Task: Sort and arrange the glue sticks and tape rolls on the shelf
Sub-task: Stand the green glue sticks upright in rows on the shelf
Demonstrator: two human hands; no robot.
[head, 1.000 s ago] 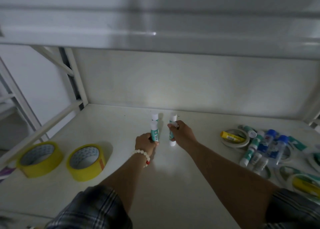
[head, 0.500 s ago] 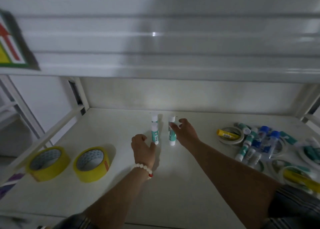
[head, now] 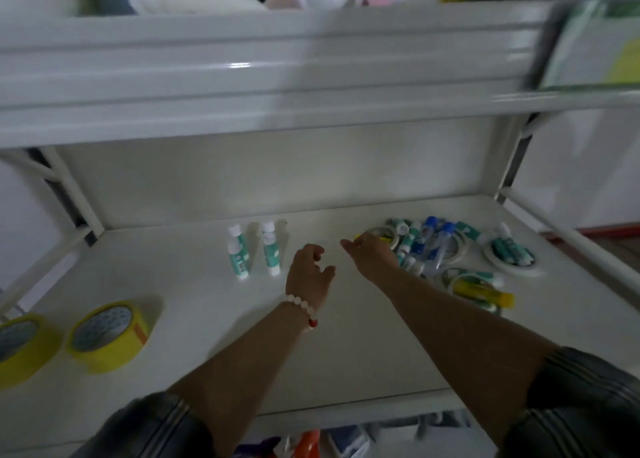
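The unsorted pile of glue sticks (head: 414, 249) and thin tape rolls (head: 512, 260) lies at the shelf's (head: 346, 353) right; right hand (head: 370, 253), open and empty, nears it; left hand (head: 310, 274) open; better to lift one stick cleanly and stand it beside the upright sticks (head: 254, 253).

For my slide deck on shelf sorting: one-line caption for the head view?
Both empty hands, left and right, reach from four upright glue sticks toward the unsorted pile.
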